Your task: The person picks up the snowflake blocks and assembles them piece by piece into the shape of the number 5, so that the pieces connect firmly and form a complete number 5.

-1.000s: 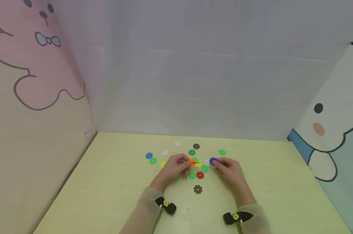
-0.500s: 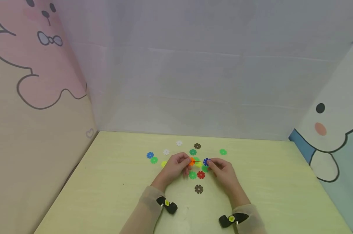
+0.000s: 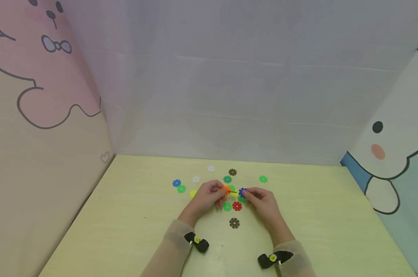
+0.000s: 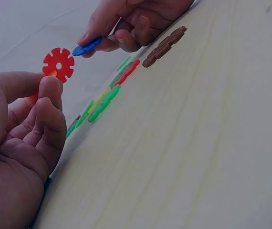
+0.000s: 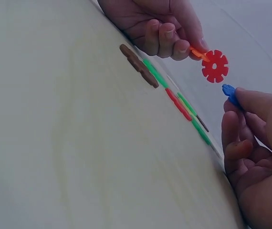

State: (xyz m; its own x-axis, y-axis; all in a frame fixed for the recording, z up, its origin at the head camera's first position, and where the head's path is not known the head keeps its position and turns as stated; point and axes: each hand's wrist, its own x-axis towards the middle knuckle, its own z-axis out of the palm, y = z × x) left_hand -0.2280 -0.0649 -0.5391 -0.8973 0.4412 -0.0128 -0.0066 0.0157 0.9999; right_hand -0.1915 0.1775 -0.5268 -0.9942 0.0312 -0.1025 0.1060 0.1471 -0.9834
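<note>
In the head view my left hand [image 3: 208, 196] pinches an orange notched disc [image 3: 227, 189] between thumb and fingers. A red notched disc [image 4: 66, 61] is joined to it crosswise, its face showing in the left wrist view; from above it looks like a thin line. My right hand [image 3: 264, 203] pinches a dark blue notched disc [image 3: 241, 192] by its edge. In the right wrist view the blue disc [image 5: 230, 93] is held flat-edged just below the red disc [image 5: 207, 69], with a small gap between them. Fingers cover part of the orange and blue discs.
Several loose discs lie on the pale wooden table [image 3: 153, 238] around the hands. Among them are a red disc [image 3: 237, 206], a brown disc [image 3: 234, 223], a green disc [image 3: 263, 179] and a light blue disc [image 3: 176, 183]. A white sheet [image 3: 209, 96] hangs behind.
My right hand has moved left with the blue disc, closer to the joined orange and red discs. My left hand has stayed nearly still.
</note>
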